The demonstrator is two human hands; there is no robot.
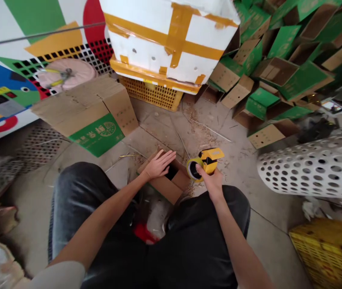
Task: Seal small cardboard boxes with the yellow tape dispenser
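Note:
My left hand [159, 164] rests flat, fingers spread, on the top flaps of a small brown cardboard box [167, 184] on the floor between my knees. A dark gap shows between the box flaps, just past my fingertips. My right hand [210, 178] grips the handle of a yellow and black tape dispenser [207, 160] with a roll of packing tape [193, 168]. The dispenser is held just above the box's right corner, and the roll does not clearly touch the cardboard.
Ahead stand a white foam box [167, 40] bound with yellow tape on a yellow plastic crate [151, 94], and a folded cardboard box [92, 112] with a green label. A heap of green-printed cartons [279, 64] fills the upper right, beside a perforated white sheet [312, 166]. Straw litters the concrete floor.

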